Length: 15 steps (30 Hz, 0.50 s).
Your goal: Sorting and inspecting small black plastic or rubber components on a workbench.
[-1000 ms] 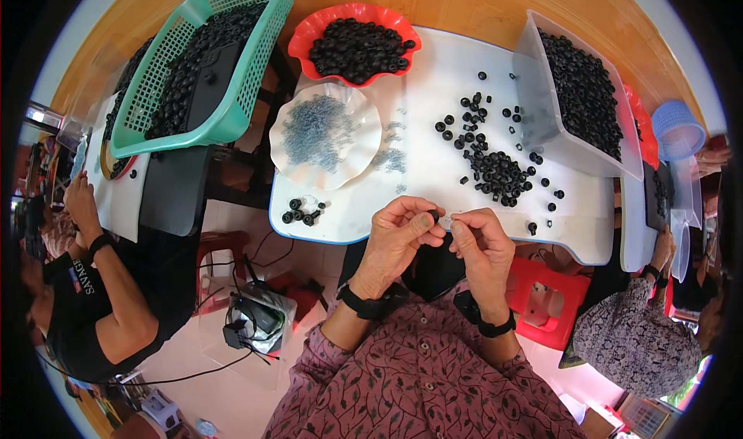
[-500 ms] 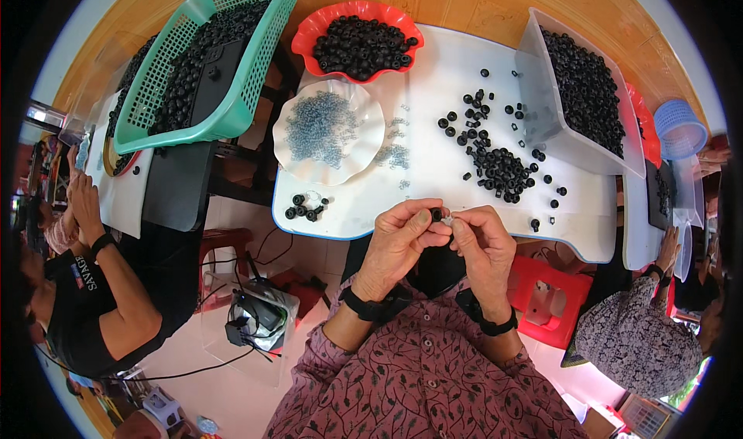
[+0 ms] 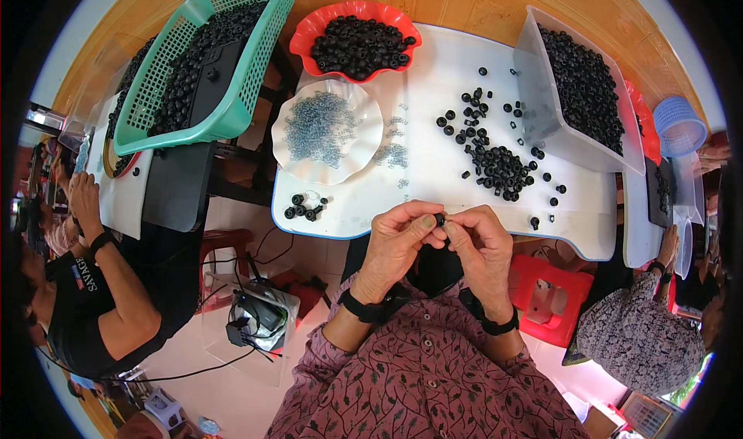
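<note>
My left hand (image 3: 398, 241) pinches a small round black part (image 3: 439, 219) between thumb and fingertips, just past the table's near edge. Pressed up against that part are the closed fingertips of my right hand (image 3: 481, 241); whatever they grip is hidden. A loose pile of similar black parts (image 3: 499, 172) lies on the white table (image 3: 433, 60) ahead. To its left stands a white scalloped plate (image 3: 370, 141) with many tiny clear, greyish pieces (image 3: 317, 125). A few black parts (image 3: 298, 207) are grouped near the table's left corner.
Farther back are a red scalloped bowl (image 3: 302, 40) of black parts and, right, a clear bin (image 3: 534, 114) full of them. A green basket (image 3: 240, 118) stands left. A red stool (image 3: 546, 296) is below the table. People sit at both sides.
My fingertips have closed together around the black part. The small pale piece that showed in my right fingertips is out of sight, and the black part has turned slightly.
</note>
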### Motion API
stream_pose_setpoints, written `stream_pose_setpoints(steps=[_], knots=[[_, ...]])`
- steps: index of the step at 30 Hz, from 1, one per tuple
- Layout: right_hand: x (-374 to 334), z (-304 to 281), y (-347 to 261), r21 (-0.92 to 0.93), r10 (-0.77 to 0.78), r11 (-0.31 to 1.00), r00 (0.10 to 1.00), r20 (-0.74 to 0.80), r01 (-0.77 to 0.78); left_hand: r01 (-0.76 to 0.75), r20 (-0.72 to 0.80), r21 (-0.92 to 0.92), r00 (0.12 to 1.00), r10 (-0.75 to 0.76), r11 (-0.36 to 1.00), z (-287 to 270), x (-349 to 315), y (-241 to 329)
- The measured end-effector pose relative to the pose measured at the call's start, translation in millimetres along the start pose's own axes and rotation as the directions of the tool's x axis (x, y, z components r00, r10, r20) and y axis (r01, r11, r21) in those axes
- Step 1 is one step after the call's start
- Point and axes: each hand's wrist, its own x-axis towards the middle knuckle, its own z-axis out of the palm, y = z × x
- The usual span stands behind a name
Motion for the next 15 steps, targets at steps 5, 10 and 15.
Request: stream_pose_setpoints(steps=[5, 10, 15], knots=[[3.0, -3.9, -2.3, -0.076, -0.001, 0.997, 0.999, 0.041, 0.004, -0.004, -0.008, 0.046, 1.0, 0.005, 0.999, 0.9, -0.5, 0.4], [3.8, -7.2, -2.5, -0.072, 0.025, 0.997, 0.997, 0.071, -0.019, -0.008, -0.011, 0.099, 1.0, 0.009, 0.995, 0.3, -1.4, 0.5], [5.5, -3.5, -3.8, 0.001, 0.079, 0.997, 0.993, 0.084, -0.08, -0.002, 0.02, 0.147, 1.0, -0.001, 0.989, -1.1, -3.0, 2.2]])
